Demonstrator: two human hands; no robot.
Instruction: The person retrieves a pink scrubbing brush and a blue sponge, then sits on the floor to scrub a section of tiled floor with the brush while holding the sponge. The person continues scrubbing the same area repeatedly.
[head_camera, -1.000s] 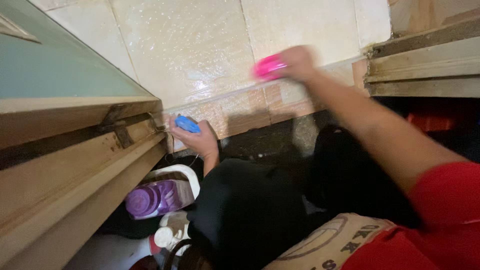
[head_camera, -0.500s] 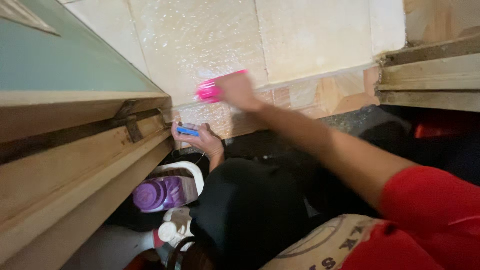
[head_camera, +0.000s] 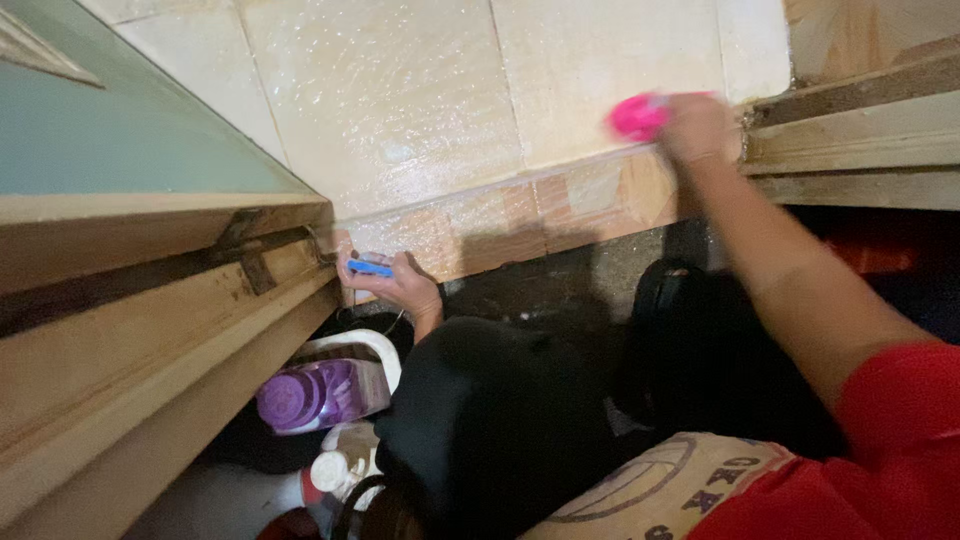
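Note:
My right hand (head_camera: 695, 125) grips a bright pink scrub brush (head_camera: 636, 117) and presses it on the wet, soapy cream floor tiles (head_camera: 400, 110), close to the wooden door frame on the right (head_camera: 860, 140). My left hand (head_camera: 400, 285) rests low against the tiled step edge (head_camera: 560, 200) and holds a small blue object (head_camera: 371, 267). My knees in black trousers (head_camera: 500, 420) fill the lower middle.
A green door with its wooden frame (head_camera: 150, 300) stands at the left. Below my left hand lie a purple-capped bottle (head_camera: 315, 392) in a white container and a white bottle cap (head_camera: 330, 472). Dark floor lies below the step.
My right hand swept the pink brush left along the tiles and then far to the right, up to the door frame. The left hand stayed put with the blue object.

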